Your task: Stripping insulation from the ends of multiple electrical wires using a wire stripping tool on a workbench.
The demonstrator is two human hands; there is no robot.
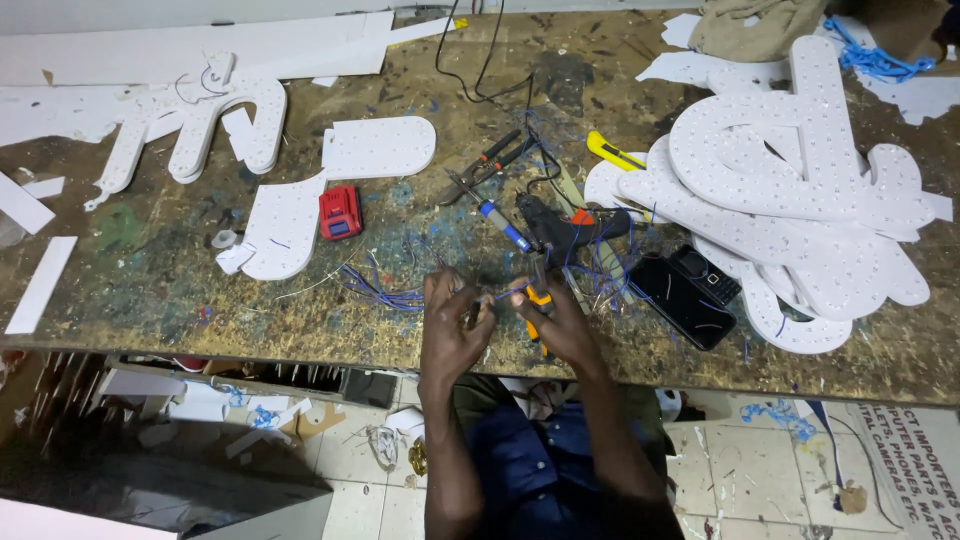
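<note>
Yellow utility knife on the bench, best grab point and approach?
Grip the yellow utility knife across the middle of its body, coming from above. It lies flat and slanted on the bench, long sides free, though white foam letters crowd its right end.

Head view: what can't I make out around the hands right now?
- Orange-handled tool: tip hidden by the right hand.
- Blue wire: too thin to see its end at the left hand.
- Black glue gun: partly buried under wires.
- White letters: cut by the top edge.
</note>
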